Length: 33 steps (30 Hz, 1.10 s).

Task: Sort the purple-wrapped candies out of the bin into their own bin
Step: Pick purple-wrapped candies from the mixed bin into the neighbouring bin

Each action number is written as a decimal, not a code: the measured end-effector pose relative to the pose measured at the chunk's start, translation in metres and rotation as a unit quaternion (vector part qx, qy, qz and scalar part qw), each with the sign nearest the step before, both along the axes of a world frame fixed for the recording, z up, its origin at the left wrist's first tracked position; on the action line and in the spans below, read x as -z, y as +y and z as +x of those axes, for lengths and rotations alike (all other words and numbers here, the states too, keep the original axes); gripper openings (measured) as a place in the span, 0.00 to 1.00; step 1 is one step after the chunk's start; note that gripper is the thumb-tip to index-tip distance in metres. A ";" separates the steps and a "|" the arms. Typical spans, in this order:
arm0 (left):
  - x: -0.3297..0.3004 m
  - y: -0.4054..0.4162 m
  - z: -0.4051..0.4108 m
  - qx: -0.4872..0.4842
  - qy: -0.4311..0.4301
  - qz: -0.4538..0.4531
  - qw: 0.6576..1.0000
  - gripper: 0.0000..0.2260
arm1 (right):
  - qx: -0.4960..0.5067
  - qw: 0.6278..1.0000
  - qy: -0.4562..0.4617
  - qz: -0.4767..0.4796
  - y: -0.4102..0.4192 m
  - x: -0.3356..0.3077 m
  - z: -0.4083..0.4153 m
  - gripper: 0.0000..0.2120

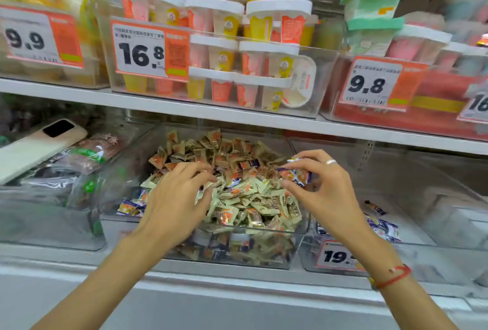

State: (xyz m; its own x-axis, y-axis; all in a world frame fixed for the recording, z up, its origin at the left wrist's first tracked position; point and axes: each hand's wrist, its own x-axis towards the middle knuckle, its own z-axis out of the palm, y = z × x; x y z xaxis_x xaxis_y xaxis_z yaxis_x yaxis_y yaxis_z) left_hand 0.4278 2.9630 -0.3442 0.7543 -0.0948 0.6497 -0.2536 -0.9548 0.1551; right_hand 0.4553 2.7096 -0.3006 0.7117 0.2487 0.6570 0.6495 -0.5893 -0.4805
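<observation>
Purple-wrapped candies (297,175) are pinched in the right hand (320,184) at three o'clock over the candy bin (237,257), while the left hand (174,192) digs with curled fingers.

Your middle bin (295,245) is clear, glossy hard plastic, smooth-walled, as is the neighbouring bin (449,224) on your right. The candies (250,197) you see are wrapped in shiny, crinkled film, cream and purple alike. The shelf edge (184,107) is smooth, matt white; price tags (150,49) look like paper.
</observation>
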 end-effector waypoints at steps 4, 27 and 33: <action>0.008 -0.008 0.013 0.034 0.102 -0.040 0.993 0.13 | 0.165 0.986 0.003 -0.041 -0.058 0.017 0.019 0.09; -0.014 0.009 0.012 -0.176 0.158 -0.001 0.972 0.11 | -0.003 0.928 0.077 -0.363 0.087 0.015 0.046 0.17; -0.012 0.010 0.015 -0.172 0.145 -0.008 0.974 0.12 | 0.028 0.912 0.059 -0.405 0.098 0.008 0.048 0.10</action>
State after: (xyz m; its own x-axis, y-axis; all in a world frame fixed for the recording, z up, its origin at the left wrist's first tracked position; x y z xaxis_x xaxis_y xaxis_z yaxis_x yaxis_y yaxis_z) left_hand 0.4426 2.9731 -0.3323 0.8913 0.2048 0.4046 0.1384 -0.9725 0.1874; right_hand 0.5030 2.8079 -0.3083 0.7916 0.5800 0.1923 0.5799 -0.8123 0.0630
